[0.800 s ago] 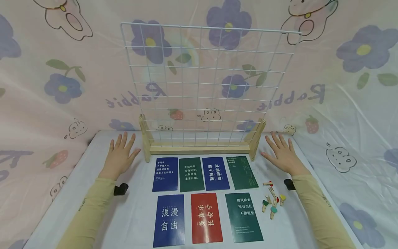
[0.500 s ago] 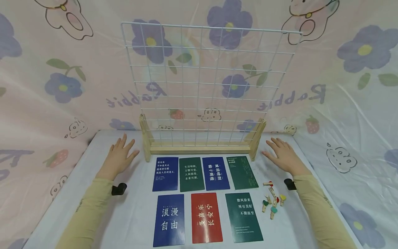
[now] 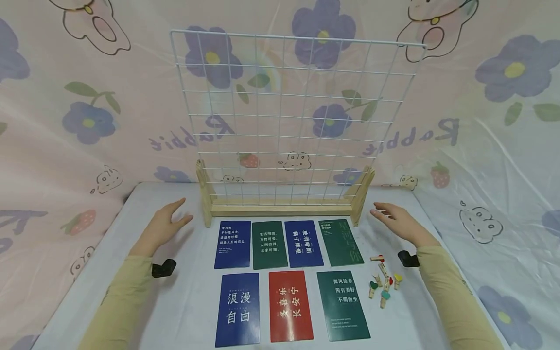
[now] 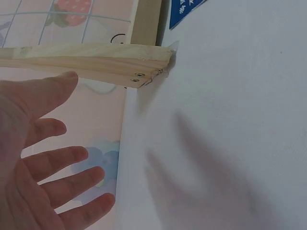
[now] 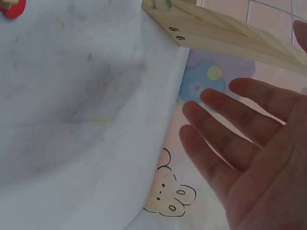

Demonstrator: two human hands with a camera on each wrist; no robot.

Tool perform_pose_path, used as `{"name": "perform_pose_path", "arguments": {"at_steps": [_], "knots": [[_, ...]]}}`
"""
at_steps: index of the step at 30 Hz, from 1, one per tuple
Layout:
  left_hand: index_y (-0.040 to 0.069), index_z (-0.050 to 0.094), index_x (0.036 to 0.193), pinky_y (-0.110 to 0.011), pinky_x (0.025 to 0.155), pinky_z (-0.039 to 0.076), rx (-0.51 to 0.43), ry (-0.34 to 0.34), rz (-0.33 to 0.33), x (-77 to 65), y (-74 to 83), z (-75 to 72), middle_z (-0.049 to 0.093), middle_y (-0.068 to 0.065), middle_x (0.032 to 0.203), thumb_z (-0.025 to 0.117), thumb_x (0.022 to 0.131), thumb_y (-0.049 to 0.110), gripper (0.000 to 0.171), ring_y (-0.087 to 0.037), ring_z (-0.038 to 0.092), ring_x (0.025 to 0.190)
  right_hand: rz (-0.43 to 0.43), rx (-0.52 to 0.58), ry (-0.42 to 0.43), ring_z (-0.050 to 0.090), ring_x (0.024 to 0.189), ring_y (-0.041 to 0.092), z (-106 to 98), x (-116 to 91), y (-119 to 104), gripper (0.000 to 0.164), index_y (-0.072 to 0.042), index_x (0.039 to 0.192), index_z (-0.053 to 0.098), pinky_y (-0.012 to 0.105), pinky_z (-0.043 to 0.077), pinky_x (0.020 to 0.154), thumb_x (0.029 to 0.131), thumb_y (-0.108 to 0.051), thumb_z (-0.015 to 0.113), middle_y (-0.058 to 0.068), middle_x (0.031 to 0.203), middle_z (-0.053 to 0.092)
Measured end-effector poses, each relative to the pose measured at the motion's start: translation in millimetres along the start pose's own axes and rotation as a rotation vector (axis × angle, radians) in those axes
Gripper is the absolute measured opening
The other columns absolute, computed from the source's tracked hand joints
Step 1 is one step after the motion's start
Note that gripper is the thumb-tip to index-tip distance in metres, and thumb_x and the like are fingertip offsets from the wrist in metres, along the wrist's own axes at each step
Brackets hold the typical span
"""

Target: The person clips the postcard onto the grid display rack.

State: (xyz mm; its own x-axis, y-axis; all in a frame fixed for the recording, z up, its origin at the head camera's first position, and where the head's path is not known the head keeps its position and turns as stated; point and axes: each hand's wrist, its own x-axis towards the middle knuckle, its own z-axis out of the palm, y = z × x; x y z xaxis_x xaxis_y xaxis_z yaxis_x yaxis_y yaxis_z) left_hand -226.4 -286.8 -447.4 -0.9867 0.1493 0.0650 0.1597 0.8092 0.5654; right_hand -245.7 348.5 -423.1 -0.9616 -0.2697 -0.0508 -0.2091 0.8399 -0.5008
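My left hand (image 3: 161, 227) is beside the left foot of a white wire grid rack (image 3: 284, 116), holding nothing. In the left wrist view its fingers (image 4: 72, 187) are spread and relaxed near the wooden stand (image 4: 96, 60). On the other side my right hand (image 3: 404, 224) is near the stand's right foot, also holding nothing, fingers (image 5: 211, 148) extended in the right wrist view. Between the hands lie printed cards in two rows, among them a blue card (image 3: 237, 309), a red card (image 3: 290, 306) and a green card (image 3: 343, 305). Small wooden clothespins (image 3: 384, 282) lie right of the cards.
The white table (image 3: 183, 301) meets a hanging floral sheet (image 3: 131, 121) at its back and sides. The rack's wooden base (image 3: 280, 211) stands at the back, just behind the upper row of cards. Each wrist carries a black camera (image 3: 164, 268).
Both hands have turned from palms down with spread fingers to more sideways, thumbs towards the rack. The left arm has shifted slightly left. Cards and clothespins have stayed in place.
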Motion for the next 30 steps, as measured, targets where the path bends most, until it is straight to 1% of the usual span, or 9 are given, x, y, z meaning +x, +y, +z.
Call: {"name": "perform_pose_path", "arguments": {"at_steps": [4,7,10,14,17,19,25,30], "knots": [[-0.001,0.025,0.149,-0.064,0.099,0.034,-0.078,-0.004,-0.015,-2.2,-1.2,-1.1,0.028,-0.033,0.146,0.054,0.097,0.043,0.074,-0.054,0.035,0.125,0.026,0.04,-0.01,0.042,0.122,0.05,1,0,4,0.069,0.006,0.143,0.036,0.063,0.039,0.094,0.101,-0.049,0.038,0.029,0.141,0.04],[0.0,0.024,0.149,-0.063,0.098,0.036,-0.129,0.003,-0.026,-4.3,-1.2,-1.7,0.03,-0.033,0.145,0.055,0.097,0.042,0.074,-0.055,0.037,0.124,0.038,0.075,-0.02,0.039,0.124,0.051,1,0,6,0.069,0.005,0.143,0.036,0.065,0.037,0.096,0.101,-0.05,0.038,0.028,0.142,0.039],[0.0,0.025,0.149,-0.062,0.099,0.036,-0.182,0.012,-0.029,-7.1,-1.2,-2.6,0.033,-0.032,0.144,0.057,0.096,0.039,0.073,-0.053,0.038,0.124,0.039,0.114,-0.03,0.037,0.126,0.05,1,-2,6,0.066,0.004,0.143,0.037,0.066,0.035,0.097,0.101,-0.047,0.04,0.028,0.141,0.04],[-0.001,0.025,0.149,-0.062,0.098,0.037,-0.242,0.012,-0.028,-11.2,-1.1,-4.1,0.034,-0.032,0.143,0.058,0.096,0.037,0.073,-0.052,0.039,0.124,0.004,0.207,-0.041,0.043,0.124,0.045,2,-6,6,0.058,0.003,0.143,0.037,0.064,0.035,0.098,0.103,-0.038,0.042,0.027,0.14,0.043],[-0.001,0.025,0.149,-0.062,0.097,0.038,-0.272,0.004,-0.033,-14.1,-1.6,-5.0,0.035,-0.032,0.143,0.057,0.097,0.036,0.072,-0.051,0.04,0.124,-0.027,0.289,-0.054,0.047,0.121,0.043,2,-8,6,0.054,0.004,0.143,0.036,0.06,0.037,0.1,0.104,-0.033,0.042,0.027,0.138,0.044],[-0.001,0.025,0.149,-0.062,0.097,0.039,-0.292,-0.002,-0.04,-16.0,-1.7,-5.5,0.035,-0.031,0.143,0.057,0.097,0.036,0.072,-0.051,0.04,0.124,-0.041,0.324,-0.057,0.05,0.12,0.042,2,-10,7,0.051,0.004,0.142,0.036,0.057,0.038,0.1,0.104,-0.029,0.042,0.028,0.137,0.046],[0.001,0.025,0.149,-0.061,0.096,0.039,-0.35,-0.024,-0.05,-20.2,-0.5,-6.1,0.037,-0.029,0.143,0.057,0.096,0.039,0.073,-0.049,0.041,0.124,-0.062,0.348,-0.054,0.054,0.116,0.039,3,-15,11,0.047,0.003,0.141,0.039,0.049,0.043,0.098,0.105,-0.027,0.041,0.026,0.131,0.052],[0.003,0.026,0.149,-0.062,0.099,0.036,-0.408,-0.039,-0.046,-21.8,2.5,-7.1,0.038,-0.028,0.143,0.057,0.097,0.036,0.07,-0.049,0.04,0.125,-0.058,0.361,-0.048,0.055,0.115,0.037,5,-22,14,0.046,0.002,0.14,0.041,0.031,0.048,0.094,0.104,-0.028,0.041,0.025,0.13,0.054]]}}
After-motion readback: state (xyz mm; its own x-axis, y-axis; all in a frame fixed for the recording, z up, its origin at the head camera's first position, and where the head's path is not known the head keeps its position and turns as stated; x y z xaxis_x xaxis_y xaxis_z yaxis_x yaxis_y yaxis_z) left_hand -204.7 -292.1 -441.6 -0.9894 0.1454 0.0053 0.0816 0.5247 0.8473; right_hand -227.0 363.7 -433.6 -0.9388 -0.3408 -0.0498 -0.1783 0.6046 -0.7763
